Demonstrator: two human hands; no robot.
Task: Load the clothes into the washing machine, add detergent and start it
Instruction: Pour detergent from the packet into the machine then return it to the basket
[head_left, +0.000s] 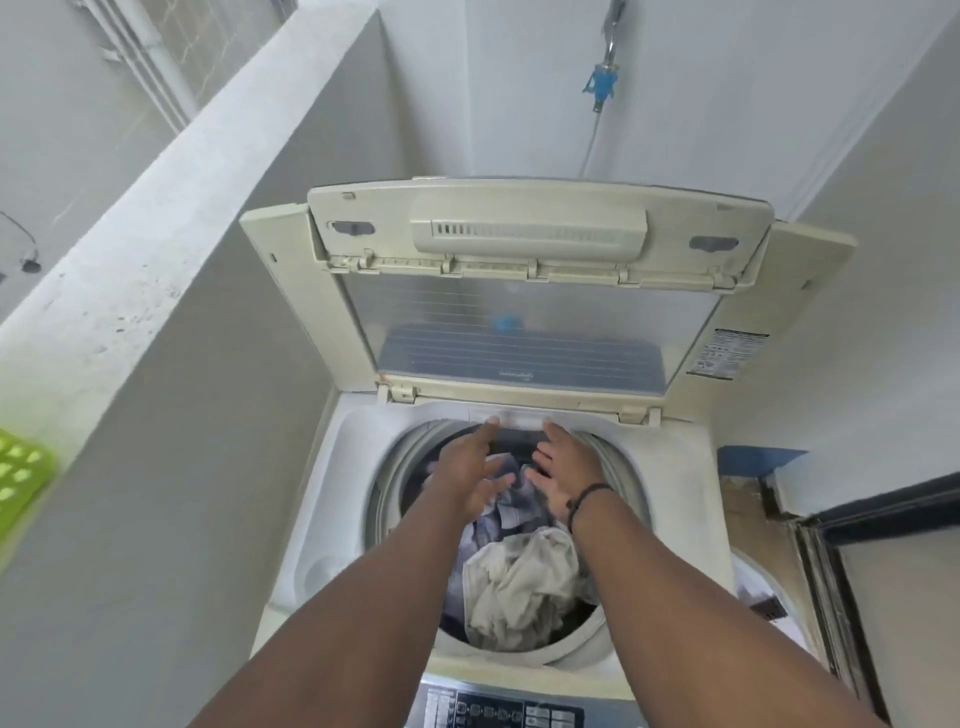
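Closest to the camera are the two bare forearms reaching out over the control panel (498, 712) at the front edge of the top-load washing machine (322, 499). The washer sits tucked between a white half wall (171, 218) on the left and a plain wall on the right. Its folding lid (530, 291) is flipped all the way up, the clear window part facing the camera and something blue showing through it.

Inside the round drum (618, 483) is the laundry: a crumpled off-white garment (519, 587) lies on top at the near side, and a blue and white checked piece (511, 506) sits just behind it, further into the tub.

Both hands are over the far side of the drum opening. The left hand (470, 467) is spread out loose, fingers extended toward the back rim, not gripping anything. The right hand (563, 470) is likewise flat and released, palm toward the clothes, right above the checked fabric; can't tell if it actually touches it. There's a dark bracelet (584, 499) on the right wrist.

A lime green basket (21, 483) pokes in at the left edge, and a blue hose fitting (602, 83) hangs on the wall above the machine
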